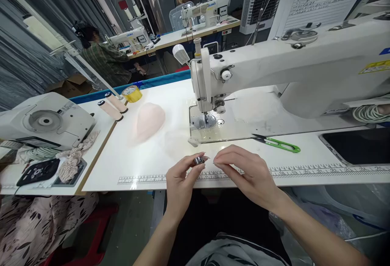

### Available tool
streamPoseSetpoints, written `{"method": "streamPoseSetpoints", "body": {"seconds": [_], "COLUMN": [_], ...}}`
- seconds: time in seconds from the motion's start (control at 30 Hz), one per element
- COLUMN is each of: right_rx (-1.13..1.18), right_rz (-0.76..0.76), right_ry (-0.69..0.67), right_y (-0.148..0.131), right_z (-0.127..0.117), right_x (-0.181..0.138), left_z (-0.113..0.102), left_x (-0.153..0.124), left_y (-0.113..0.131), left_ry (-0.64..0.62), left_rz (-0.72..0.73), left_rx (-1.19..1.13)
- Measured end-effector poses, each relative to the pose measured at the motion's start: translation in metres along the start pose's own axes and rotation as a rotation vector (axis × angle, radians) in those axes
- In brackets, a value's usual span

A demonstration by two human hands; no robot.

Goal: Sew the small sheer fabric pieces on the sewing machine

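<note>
left hand (pixel 182 176) is closed on a small metal part (pixel 199 160), gripping it between thumb and fingers, shiny end facing right. part is up over the front of the tabletop (pixel 103 164), near the printed ruler (pixel 140 179). right hand (pixel 252 172) is just beside it, thumb and fingertips pinched together, pointing at the part; gap between the two hands. can't tell if the right holds anything, too small to see.

both hands are in front of the machine (pixel 258 68), near its needle plate (pixel 202 122). green snips (pixel 282 144) lie behind the right hand, blades pointing left at the edge of the machine bed, handles to the right. phone (pixel 359 146) is screen up at far right, screen dark. pale pink piece (pixel 150 121) sits left of the machine; tape roll (pixel 132 94) and two spools (pixel 110 110) are behind it, near the tabletop's left edge. further back, a person (pixel 103 60) in a checked shirt is at another machine (pixel 131 40).
</note>
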State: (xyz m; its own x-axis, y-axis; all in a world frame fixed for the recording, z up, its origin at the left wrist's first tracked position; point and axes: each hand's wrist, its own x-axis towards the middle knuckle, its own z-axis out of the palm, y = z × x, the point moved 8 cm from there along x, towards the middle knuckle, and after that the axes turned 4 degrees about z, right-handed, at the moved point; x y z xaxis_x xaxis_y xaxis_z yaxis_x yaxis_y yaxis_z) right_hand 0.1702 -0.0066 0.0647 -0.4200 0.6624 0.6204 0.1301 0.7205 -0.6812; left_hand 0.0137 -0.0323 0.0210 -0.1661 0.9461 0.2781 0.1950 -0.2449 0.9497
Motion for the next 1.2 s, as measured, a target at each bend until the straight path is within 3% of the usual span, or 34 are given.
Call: {"method": "streamPoseSetpoints", "body": {"seconds": [0.1,0.23,0.7,0.97,1.07,1.2], "right_rx": [-0.005,-0.030,-0.167,-0.382,-0.277,0.065], "right_rz": [0.024,0.027,-0.043,-0.194,-0.115,0.225], "right_ry": [0.014,-0.007,-0.030,-0.041,-0.009,0.014], "right_y": [0.004,0.007,0.002,-0.020,-0.014,0.016], "right_z": [0.001,0.010,0.013,0.020,0.013,0.003], "right_x": [0.001,0.001,-0.005,-0.007,-0.006,-0.008], "left_z": [0.002,0.000,0.006,0.009,0.003,-0.006], "left_x": [0.000,-0.004,-0.006,-0.004,-0.003,-0.006], "left_y": [-0.011,-0.026,-0.026,-0.028,-0.024,-0.016], "left_ry": [-0.023,0.043,0.036,0.032,0.046,0.064], "left_rz": [-0.082,-0.190,-0.316,-0.333,-0.275,-0.161], "left_rx": [-0.166,-0.321,-0.481,-0.444,-0.365,-0.183]}}
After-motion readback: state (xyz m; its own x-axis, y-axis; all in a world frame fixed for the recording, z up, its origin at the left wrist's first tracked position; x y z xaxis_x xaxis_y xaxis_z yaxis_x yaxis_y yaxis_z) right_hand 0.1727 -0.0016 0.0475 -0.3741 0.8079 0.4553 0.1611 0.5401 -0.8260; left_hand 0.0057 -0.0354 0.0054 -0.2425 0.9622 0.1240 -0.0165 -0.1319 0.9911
